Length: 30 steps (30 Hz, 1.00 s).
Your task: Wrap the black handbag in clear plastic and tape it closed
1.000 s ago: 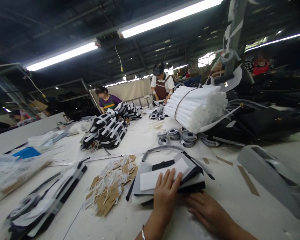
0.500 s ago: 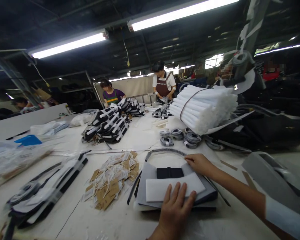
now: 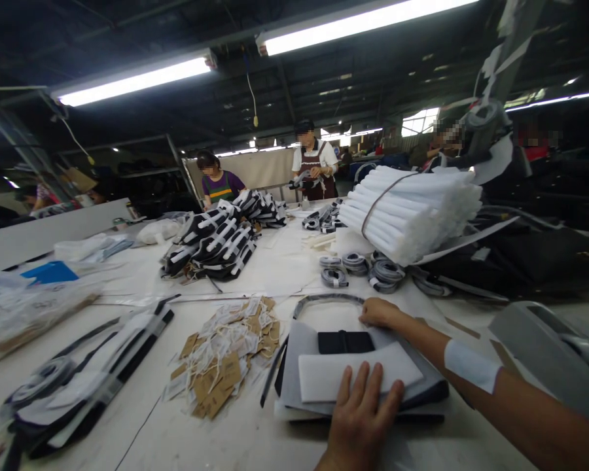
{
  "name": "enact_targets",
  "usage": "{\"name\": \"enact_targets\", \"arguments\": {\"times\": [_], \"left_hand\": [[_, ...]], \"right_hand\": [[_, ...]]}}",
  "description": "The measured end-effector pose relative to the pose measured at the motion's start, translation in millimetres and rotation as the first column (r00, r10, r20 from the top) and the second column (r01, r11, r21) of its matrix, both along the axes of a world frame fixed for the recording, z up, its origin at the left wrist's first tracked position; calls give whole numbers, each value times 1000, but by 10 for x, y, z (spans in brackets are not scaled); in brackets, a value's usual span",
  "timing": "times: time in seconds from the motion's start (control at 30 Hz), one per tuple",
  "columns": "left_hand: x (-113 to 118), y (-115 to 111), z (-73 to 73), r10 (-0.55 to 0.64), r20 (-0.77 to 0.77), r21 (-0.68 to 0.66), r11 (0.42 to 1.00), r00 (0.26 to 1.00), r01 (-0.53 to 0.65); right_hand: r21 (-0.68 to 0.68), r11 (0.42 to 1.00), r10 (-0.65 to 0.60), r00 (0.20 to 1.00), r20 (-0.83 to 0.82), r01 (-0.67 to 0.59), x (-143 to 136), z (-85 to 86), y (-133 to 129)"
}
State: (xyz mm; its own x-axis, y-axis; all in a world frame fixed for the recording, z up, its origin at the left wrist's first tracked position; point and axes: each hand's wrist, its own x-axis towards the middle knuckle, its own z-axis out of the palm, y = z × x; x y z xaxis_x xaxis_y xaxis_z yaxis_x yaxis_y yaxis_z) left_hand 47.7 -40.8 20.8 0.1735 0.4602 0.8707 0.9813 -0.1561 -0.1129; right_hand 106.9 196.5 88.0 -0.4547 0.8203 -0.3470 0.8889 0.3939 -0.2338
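Observation:
A dark bag [image 3: 439,392] lies flat in front of me, with a thin grey sheet [image 3: 294,376] over it. Its curved handle [image 3: 324,299] arches at the far side, and my right hand [image 3: 383,313] pinches the right end of that handle. My left hand [image 3: 363,409] rests flat, fingers spread, on a white foam strip [image 3: 328,373] lying across the grey sheet. Just beyond the strip sits a small black rectangular piece [image 3: 346,341] with a band round its middle.
Left of the bag is a heap of brown and white string tags [image 3: 220,366]. Another folded bag [image 3: 93,386] lies farther left. Beyond are coiled grey straps [image 3: 385,271], a tied bundle of white foam rolls [image 3: 397,206] and stacked dark bags [image 3: 216,239]. Two people work at the far end.
The view has shifted slightly, so the bag and tags sit a little farther right. My hands keep their places on handle and strip. A far co-worker has lifted some straps off the table.

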Motion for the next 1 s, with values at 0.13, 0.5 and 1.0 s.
{"name": "enact_targets", "arguments": {"times": [0.13,0.5,1.0], "left_hand": [[-10,-16,12,-15,-3,-30,999,1000,15],[-39,-16,-1,-35,-29,-72,997,999,33],[-129,-21,40,-48,-103,-207,978,994,25]], "right_hand": [[-167,986,-25,988,-154,-1,101,66,52],[-414,898,-214,675,-707,-149,404,153,-39],[119,951,278,622,-732,-285,936,378,-662]]}}
